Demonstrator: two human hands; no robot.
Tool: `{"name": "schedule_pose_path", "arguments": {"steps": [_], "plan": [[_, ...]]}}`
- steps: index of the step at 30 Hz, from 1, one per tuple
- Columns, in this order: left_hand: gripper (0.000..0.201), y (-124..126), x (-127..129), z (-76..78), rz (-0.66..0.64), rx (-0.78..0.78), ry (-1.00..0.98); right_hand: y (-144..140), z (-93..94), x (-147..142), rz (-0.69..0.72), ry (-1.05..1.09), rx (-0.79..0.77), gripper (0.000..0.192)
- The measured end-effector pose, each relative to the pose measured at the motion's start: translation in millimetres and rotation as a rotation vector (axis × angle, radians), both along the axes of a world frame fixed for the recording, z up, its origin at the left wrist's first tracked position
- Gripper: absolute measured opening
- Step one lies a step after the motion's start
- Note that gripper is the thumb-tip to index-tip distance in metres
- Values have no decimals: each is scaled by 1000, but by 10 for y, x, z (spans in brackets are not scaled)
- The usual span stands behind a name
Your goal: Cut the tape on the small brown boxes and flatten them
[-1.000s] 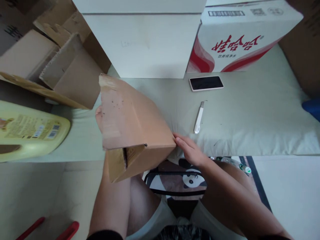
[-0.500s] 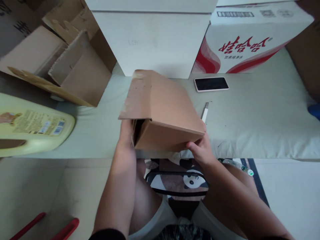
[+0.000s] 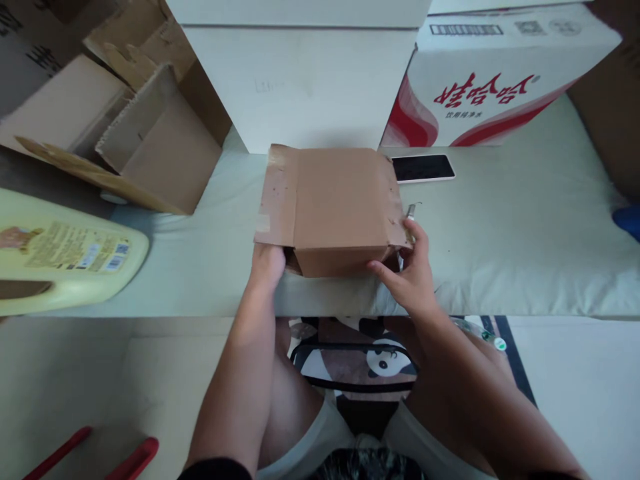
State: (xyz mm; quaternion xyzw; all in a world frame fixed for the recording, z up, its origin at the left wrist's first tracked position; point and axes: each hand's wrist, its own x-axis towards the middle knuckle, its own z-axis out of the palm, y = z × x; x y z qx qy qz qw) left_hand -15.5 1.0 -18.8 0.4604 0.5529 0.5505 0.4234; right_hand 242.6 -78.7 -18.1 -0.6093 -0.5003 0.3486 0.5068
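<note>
A small brown cardboard box [image 3: 340, 200] rests on the pale green cloth surface, its flaps sticking out at the left and right ends. My left hand [image 3: 269, 267] grips the box's left end, the fingers hidden beneath the left flap. At the other end, my right hand [image 3: 413, 273] is curled round the right flap, with the thumb against the box's lower front edge and the fingertips at the flap's edge. The metal tip of a box cutter [image 3: 411, 212] shows just beyond the right fingers; the rest of it is covered.
Behind the box stand a white carton [image 3: 305, 87] and a red-and-white carton [image 3: 480, 80]. A phone [image 3: 424, 168] lies partly behind the right flap. Open cardboard boxes [image 3: 165, 153] and a yellow jug [image 3: 75, 250] are at the left.
The cardboard box has turned from a tilt to lie level and square to me, and its right flap now shows. My right hand has shifted from the lower corner to that flap.
</note>
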Motion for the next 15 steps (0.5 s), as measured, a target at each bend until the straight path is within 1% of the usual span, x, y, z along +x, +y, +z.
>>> {"name": "schedule_pose_path", "arguments": {"steps": [3, 6, 8, 10, 12, 15], "plan": [[18, -13, 17, 91, 66, 33, 69, 9, -46, 2, -11, 51, 15, 103], [23, -3, 13, 126, 128, 96, 34, 3, -53, 0, -30, 65, 45, 100], [30, 9, 3, 137, 181, 102, -4, -7, -27, 12, -36, 64, 46, 89], [36, 13, -13, 143, 205, 61, -55, -16, 15, 35, -43, 51, 55, 72], [39, 0, -44, 141, 178, -26, -101, -16, 60, 63, -57, 12, 95, 55], [32, -57, -114, 131, 54, -162, -151, 0, 110, 86, -87, -60, 133, 38]]}}
